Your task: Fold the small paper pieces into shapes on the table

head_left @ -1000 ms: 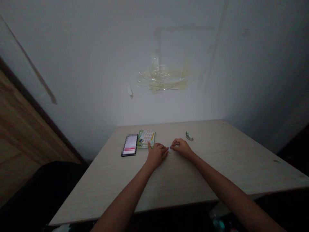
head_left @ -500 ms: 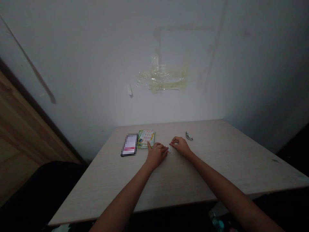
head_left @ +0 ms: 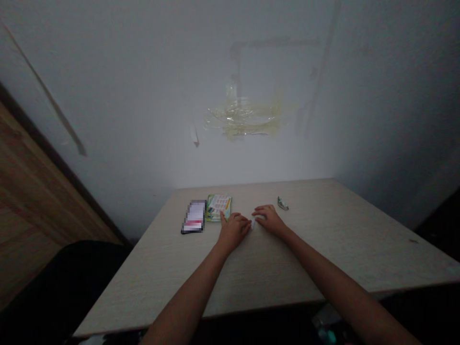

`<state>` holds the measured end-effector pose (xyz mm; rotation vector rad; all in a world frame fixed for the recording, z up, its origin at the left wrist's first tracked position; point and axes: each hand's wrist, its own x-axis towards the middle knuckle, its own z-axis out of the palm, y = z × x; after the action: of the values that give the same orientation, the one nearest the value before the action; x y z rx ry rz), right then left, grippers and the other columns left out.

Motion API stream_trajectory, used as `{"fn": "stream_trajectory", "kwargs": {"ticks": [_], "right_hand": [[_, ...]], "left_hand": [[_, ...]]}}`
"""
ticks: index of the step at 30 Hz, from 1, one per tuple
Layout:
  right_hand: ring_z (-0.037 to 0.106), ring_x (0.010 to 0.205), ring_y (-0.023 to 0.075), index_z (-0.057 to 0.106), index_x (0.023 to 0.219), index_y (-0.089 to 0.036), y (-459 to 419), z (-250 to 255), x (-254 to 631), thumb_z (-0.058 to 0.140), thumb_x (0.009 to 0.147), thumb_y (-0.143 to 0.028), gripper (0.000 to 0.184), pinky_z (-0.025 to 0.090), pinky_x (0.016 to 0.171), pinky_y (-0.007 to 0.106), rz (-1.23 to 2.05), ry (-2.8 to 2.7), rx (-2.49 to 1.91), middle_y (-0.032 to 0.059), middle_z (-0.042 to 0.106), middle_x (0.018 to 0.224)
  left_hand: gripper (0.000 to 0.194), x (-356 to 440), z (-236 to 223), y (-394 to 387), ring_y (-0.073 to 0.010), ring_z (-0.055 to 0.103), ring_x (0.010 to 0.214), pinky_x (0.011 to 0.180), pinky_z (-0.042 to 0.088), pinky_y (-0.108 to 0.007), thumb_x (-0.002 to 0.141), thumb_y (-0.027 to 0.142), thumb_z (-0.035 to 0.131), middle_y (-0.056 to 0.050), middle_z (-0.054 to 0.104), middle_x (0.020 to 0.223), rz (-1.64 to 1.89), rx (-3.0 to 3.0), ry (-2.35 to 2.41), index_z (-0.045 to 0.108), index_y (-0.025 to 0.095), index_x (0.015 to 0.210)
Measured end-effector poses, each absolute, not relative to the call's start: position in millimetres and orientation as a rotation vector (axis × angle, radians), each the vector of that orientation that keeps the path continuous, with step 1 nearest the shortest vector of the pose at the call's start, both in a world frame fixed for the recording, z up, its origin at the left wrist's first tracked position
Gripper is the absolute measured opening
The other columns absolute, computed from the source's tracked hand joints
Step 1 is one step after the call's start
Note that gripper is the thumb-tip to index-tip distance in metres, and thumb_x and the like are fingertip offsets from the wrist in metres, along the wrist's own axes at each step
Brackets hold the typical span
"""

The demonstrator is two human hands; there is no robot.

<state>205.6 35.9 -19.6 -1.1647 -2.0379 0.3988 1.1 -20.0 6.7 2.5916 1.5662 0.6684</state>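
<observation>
Close work here, low over the pale wood-grain table (head_left: 266,268)! The left hand (head_left: 232,233) comes in with thumb raised and its other fingers bunched at the edge of a small white piece (head_left: 253,224); pinching or just pressing, I can't tell. Across from it, the right hand (head_left: 272,221) has thumb and index slightly parted, right beside the piece, and whether they touch it is too small to call. That scrap sits between the two sets of fingertips, and it looks like delicate two-handed handling. A firmer hold would call for the left to steady it while the right closes gently on its near edge.

Farther out, a phone (head_left: 194,216) lies next to a green-and-white packet (head_left: 219,206), just beyond the left hand; over on the right, a crumpled wrapper (head_left: 282,204). And at the back, the wall (head_left: 143,96), with shiny clear tape (head_left: 251,117) stuck across it.
</observation>
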Motion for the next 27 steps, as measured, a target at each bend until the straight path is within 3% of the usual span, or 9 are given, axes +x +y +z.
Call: {"fn": "stream_trajectory", "kwargs": {"ticks": [12,21,27], "right_hand": [[0.052,0.111,0.0257,0.076,0.088,-0.025,32.9,-20.2,205.7,0.069,0.078,-0.028,0.013,0.037,0.101,0.042,0.386,-2.050,-1.148,0.0068,0.067,0.108],[0.053,0.111,0.0253,0.075,0.087,-0.024,32.3,-20.2,205.8,0.068,0.079,-0.031,0.012,0.037,0.100,0.039,0.393,-2.057,-1.138,0.0066,0.068,0.107],[0.057,0.104,0.0235,0.073,0.088,-0.023,33.1,-19.2,204.7,0.066,0.081,-0.033,0.014,0.037,0.099,0.038,0.419,-2.034,-1.101,0.0055,0.070,0.096]], "left_hand": [[0.024,-2.0,7.9,-19.1,-0.0250,0.048,0.122,0.107,-0.005,-0.074,0.089,0.042,0.055,-0.001,0.070,0.112,0.692,2.545,1.579,0.069,0.035,0.108],[0.024,-0.9,8.8,-17.6,-0.0249,0.050,0.120,0.109,-0.002,-0.073,0.086,0.043,0.060,-0.002,0.069,0.110,0.673,2.514,1.650,0.070,0.033,0.106],[0.025,1.5,8.2,-17.2,-0.0239,0.052,0.117,0.110,0.002,-0.071,0.088,0.045,0.056,-0.004,0.067,0.112,0.701,2.465,1.682,0.070,0.032,0.105]]}}
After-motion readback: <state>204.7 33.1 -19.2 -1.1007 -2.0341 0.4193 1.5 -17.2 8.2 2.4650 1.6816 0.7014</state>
